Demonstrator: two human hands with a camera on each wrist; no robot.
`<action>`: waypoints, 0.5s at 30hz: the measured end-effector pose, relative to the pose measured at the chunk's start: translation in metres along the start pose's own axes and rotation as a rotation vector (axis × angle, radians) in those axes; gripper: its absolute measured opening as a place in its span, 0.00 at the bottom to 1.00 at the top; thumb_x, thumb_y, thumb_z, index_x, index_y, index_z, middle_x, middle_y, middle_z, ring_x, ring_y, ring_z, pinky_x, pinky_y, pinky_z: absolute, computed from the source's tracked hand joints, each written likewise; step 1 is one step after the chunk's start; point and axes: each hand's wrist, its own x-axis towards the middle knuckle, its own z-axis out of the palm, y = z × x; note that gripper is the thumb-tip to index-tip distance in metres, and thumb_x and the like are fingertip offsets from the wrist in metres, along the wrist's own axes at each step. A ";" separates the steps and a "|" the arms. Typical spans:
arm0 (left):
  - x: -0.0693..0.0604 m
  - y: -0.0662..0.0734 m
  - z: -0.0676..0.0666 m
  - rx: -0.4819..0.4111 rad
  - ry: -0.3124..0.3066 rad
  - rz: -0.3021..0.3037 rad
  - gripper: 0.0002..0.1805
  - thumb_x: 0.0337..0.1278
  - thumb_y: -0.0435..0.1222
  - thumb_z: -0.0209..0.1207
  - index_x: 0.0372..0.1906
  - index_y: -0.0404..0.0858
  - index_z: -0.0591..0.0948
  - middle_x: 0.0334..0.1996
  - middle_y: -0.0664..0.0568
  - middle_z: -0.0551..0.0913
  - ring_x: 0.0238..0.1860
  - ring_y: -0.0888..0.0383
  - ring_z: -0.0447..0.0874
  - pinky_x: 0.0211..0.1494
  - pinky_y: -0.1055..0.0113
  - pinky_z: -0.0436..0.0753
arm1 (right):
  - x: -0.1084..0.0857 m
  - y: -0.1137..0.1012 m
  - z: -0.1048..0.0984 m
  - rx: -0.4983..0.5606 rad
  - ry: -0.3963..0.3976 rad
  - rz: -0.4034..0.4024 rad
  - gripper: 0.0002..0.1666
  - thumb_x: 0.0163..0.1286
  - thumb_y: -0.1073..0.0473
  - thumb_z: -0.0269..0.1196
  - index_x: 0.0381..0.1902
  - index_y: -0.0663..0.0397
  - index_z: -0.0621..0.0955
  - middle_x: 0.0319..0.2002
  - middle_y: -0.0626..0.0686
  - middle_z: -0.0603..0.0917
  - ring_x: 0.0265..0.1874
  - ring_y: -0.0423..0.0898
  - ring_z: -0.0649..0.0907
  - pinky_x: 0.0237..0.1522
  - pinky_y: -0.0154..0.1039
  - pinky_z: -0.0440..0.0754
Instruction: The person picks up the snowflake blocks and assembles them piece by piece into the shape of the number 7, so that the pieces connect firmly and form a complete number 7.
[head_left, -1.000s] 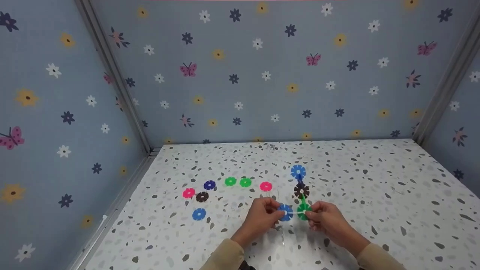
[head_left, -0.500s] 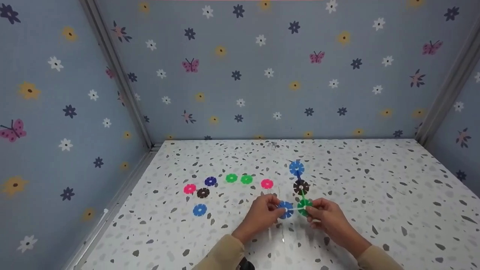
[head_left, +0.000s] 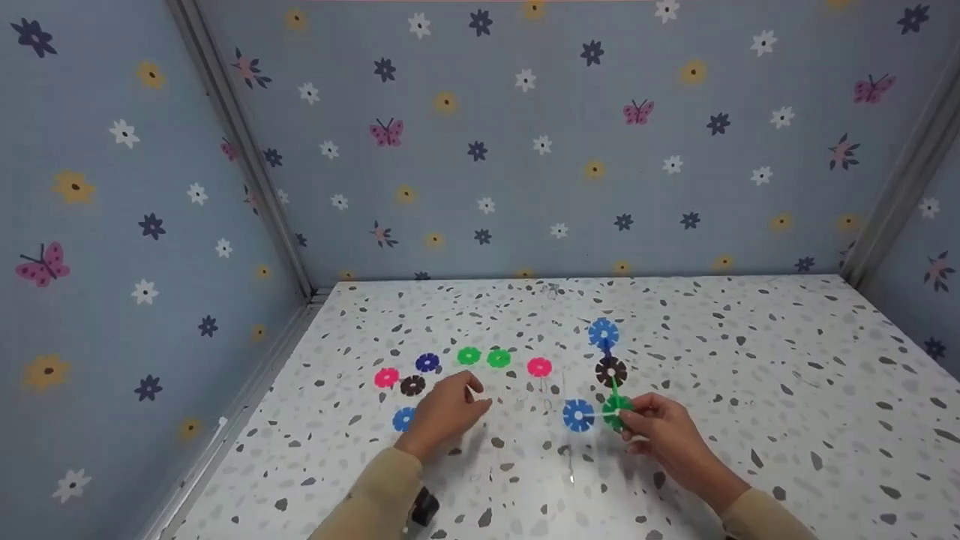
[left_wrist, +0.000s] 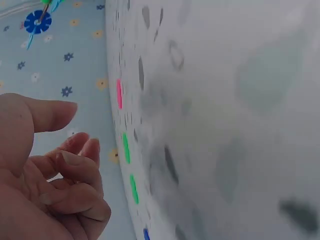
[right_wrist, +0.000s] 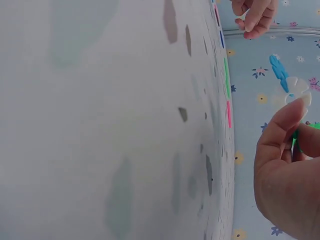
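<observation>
My right hand (head_left: pixel 671 439) pinches the green notched disc (head_left: pixel 616 412) at the near corner of a linked chain of plastic snowflake discs, held above the table. A white disc (right_wrist: pixel 298 89), edge-on in the head view, joins the green one to a blue disc (head_left: pixel 578 415) on the left. From the green corner the chain runs away through another green disc seen edge-on, a dark brown disc (head_left: pixel 611 372) and a dark blue one to a blue disc (head_left: pixel 603 334). My left hand (head_left: pixel 448 411), fingers loosely bent, holds nothing; it hovers beside a loose blue disc (head_left: pixel 403 419), partly covering it.
Loose discs lie on the speckled white table (head_left: pixel 750 360): pink (head_left: pixel 386 377), dark brown (head_left: pixel 412 385), dark blue (head_left: pixel 427 362), two green (head_left: pixel 469 355) and another pink (head_left: pixel 539 367). Flower-patterned panels (head_left: pixel 525 172) rise at the back and both sides.
My left hand has let go of the chain's left blue disc and moved left toward the loose discs. The right hand keeps its pinch on the chain.
</observation>
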 end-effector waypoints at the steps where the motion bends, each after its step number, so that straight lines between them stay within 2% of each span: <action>1: 0.001 -0.003 -0.008 0.041 0.000 -0.021 0.15 0.59 0.39 0.65 0.48 0.38 0.79 0.32 0.52 0.78 0.30 0.56 0.76 0.36 0.59 0.77 | 0.000 -0.001 0.000 -0.002 -0.002 -0.001 0.10 0.69 0.69 0.60 0.47 0.64 0.73 0.37 0.58 0.80 0.32 0.48 0.80 0.31 0.39 0.80; 5: 0.003 -0.016 -0.038 0.201 -0.010 -0.132 0.21 0.53 0.37 0.68 0.52 0.35 0.79 0.37 0.49 0.78 0.32 0.54 0.77 0.42 0.54 0.78 | 0.002 -0.005 0.002 -0.006 -0.007 -0.002 0.11 0.68 0.69 0.60 0.47 0.64 0.72 0.37 0.59 0.81 0.32 0.48 0.81 0.31 0.40 0.80; 8: 0.001 -0.025 -0.053 0.289 -0.029 -0.213 0.24 0.50 0.37 0.70 0.52 0.32 0.78 0.39 0.47 0.79 0.34 0.52 0.78 0.44 0.51 0.79 | 0.002 -0.007 0.003 -0.007 -0.010 -0.006 0.11 0.68 0.69 0.60 0.46 0.64 0.73 0.37 0.59 0.80 0.32 0.49 0.81 0.31 0.40 0.81; 12: -0.006 -0.039 -0.061 0.333 -0.027 -0.285 0.25 0.46 0.35 0.70 0.49 0.28 0.76 0.33 0.46 0.80 0.32 0.49 0.78 0.40 0.51 0.80 | 0.002 -0.005 0.004 -0.010 -0.006 0.000 0.10 0.68 0.70 0.60 0.45 0.64 0.73 0.36 0.59 0.80 0.32 0.49 0.81 0.30 0.40 0.81; 15: -0.012 -0.045 -0.058 0.312 -0.017 -0.327 0.19 0.44 0.34 0.70 0.40 0.29 0.77 0.27 0.46 0.78 0.28 0.50 0.77 0.34 0.55 0.78 | 0.001 -0.002 0.002 -0.016 0.003 0.015 0.09 0.68 0.70 0.60 0.44 0.64 0.73 0.35 0.58 0.80 0.31 0.49 0.80 0.30 0.41 0.81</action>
